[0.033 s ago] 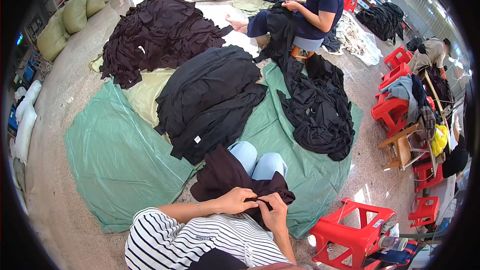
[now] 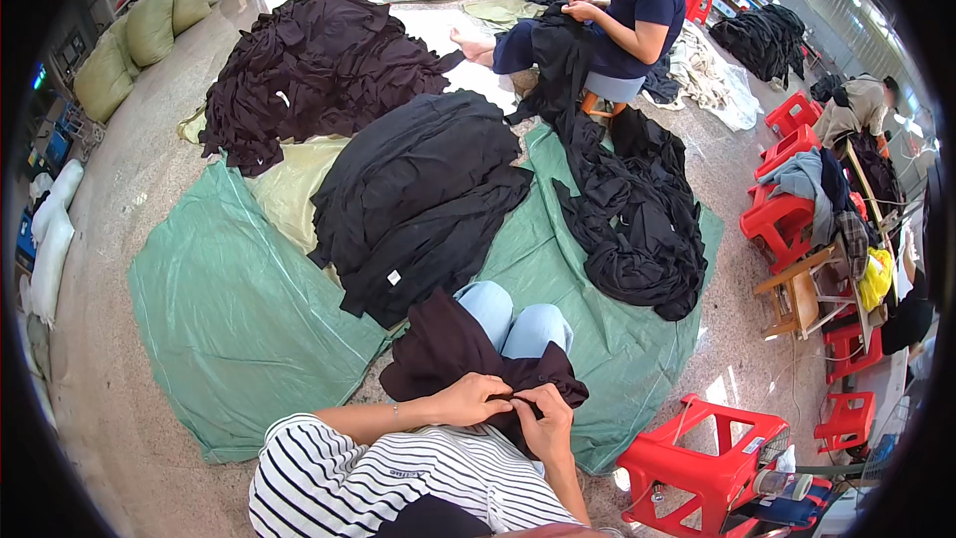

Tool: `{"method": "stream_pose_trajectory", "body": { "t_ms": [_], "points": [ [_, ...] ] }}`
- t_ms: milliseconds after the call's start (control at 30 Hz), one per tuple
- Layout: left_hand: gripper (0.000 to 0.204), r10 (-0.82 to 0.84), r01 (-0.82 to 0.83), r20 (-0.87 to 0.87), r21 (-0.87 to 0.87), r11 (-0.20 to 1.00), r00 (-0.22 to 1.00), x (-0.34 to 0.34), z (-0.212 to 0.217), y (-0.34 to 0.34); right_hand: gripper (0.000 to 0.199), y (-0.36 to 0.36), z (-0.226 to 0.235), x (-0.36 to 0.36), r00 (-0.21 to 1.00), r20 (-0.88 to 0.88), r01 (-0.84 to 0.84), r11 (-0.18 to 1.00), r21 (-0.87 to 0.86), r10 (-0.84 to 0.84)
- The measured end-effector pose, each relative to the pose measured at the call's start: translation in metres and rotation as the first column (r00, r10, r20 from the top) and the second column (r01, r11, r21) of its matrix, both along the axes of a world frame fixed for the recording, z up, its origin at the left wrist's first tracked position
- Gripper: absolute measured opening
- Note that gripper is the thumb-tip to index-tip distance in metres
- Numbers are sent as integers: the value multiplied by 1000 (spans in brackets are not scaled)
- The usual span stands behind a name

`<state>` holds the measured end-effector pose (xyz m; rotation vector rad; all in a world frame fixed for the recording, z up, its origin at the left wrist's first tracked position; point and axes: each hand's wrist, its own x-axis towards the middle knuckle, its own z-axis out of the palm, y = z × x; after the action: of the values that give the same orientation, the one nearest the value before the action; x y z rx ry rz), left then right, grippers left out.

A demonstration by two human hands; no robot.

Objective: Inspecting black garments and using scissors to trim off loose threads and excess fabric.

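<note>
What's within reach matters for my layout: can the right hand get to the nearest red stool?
Probably yes, once the right hand releases the dark cloth; only the green sheet seems to lie between that hand and the red stool.

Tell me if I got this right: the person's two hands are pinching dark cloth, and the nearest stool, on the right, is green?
Not quite: the nearest stool, on the right, is red, as the head view shows. The left hand and right hand are pinching dark cloth.
</note>
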<state>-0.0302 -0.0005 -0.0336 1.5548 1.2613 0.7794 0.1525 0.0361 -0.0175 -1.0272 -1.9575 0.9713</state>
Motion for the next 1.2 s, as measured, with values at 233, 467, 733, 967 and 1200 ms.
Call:
{"method": "stream_pose_trajectory", "body": {
  "t_ms": [233,467,733,967,1200],
  "points": [
    [20,64,-32,141,-218,975,988,3,-7,-1,11,4,7,-2,1000,-13,17,999,-39,-17],
    [18,275,-223,201,-247,943,940,7,11,-2,9,6,11,-5,996,-48,66,978,-198,-77],
    [8,71,-82,224,41,996,972,5,10,-1,9,2,-3,-4,981,-127,82,901,-425,-149],
    [14,158,-124,183,-184,975,970,6,7,-8,12,-6,-3,-22,972,-58,199,934,-296,-226],
    [13,474,-269,369,-485,832,800,5,-8,-9,18,-7,-5,-18,962,-110,141,801,-581,-249]
  ]
}}
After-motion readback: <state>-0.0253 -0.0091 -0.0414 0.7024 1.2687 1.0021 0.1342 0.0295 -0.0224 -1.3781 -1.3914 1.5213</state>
